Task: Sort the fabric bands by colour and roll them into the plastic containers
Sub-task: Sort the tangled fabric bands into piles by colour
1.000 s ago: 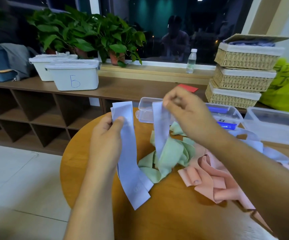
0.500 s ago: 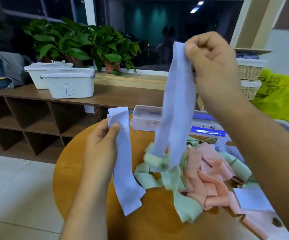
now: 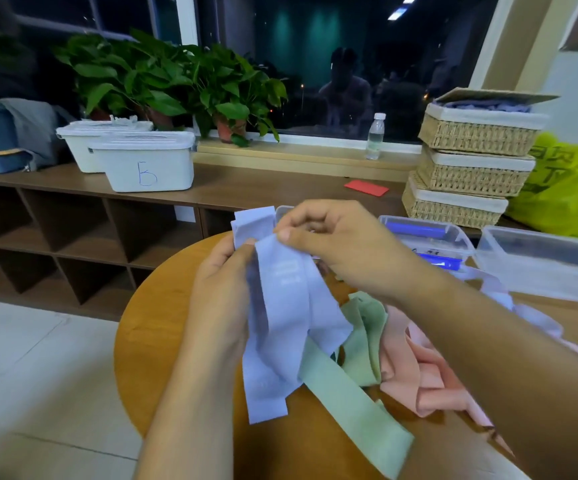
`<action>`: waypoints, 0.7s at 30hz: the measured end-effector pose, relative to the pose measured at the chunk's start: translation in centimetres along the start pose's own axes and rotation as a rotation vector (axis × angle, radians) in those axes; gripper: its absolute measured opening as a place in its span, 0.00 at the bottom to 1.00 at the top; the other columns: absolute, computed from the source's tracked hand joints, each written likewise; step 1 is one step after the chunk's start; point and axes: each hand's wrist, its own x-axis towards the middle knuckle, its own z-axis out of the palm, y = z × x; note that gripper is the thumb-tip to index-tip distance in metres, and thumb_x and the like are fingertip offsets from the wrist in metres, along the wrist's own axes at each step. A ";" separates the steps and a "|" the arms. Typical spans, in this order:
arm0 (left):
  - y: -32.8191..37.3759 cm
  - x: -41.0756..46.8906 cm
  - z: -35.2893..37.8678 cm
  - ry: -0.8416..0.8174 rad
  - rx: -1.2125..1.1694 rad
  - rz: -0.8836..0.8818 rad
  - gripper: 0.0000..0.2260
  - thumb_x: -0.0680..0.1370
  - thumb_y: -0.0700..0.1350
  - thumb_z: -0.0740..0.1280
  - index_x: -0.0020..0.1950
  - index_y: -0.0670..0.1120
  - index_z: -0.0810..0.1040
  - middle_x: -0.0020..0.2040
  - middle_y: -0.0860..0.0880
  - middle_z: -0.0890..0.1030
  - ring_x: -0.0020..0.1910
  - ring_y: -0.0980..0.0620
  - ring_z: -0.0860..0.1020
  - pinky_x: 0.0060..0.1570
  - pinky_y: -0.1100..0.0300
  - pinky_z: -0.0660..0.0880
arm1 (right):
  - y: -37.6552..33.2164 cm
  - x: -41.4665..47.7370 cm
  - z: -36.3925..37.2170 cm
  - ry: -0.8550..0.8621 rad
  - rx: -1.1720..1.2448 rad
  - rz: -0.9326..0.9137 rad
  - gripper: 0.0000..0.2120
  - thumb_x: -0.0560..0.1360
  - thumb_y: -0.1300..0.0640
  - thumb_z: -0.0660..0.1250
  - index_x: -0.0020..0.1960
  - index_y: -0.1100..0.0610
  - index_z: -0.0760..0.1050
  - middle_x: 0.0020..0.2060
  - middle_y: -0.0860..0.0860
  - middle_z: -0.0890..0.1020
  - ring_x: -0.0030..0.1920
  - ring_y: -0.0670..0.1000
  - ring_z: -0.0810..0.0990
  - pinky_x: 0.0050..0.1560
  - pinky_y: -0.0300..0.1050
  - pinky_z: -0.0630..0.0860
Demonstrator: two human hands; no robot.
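At the centre of the frame the left hand (image 3: pixel 221 292) grips the lavender bands (image 3: pixel 280 323) between thumb and fingers, and just beside it the right hand (image 3: pixel 336 244) pinches the top end of one. The strips hang down to the round tabletop (image 3: pixel 149 341). Green bands (image 3: pixel 353 396) and pink bands (image 3: pixel 422 379) lie heaped at lower right, with clear plastic containers (image 3: pixel 540 268) behind them

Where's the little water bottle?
In the head view, the water bottle stands on the window ledge, right of centre, between the potted plants and wicker baskets.

Bare forearms, left hand (image 3: pixel 221 289), right hand (image 3: pixel 346 251); nails seemingly short.
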 end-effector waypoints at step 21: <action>-0.5 0.2 -0.7 0.127 0.088 0.117 0.12 0.86 0.54 0.65 0.50 0.69 0.84 0.53 0.58 0.86 0.59 0.53 0.83 0.65 0.41 0.79 | 7.3 -10.2 3.0 0.066 -0.598 0.268 0.12 0.75 0.37 0.72 0.50 0.44 0.77 0.42 0.40 0.81 0.43 0.42 0.79 0.46 0.48 0.78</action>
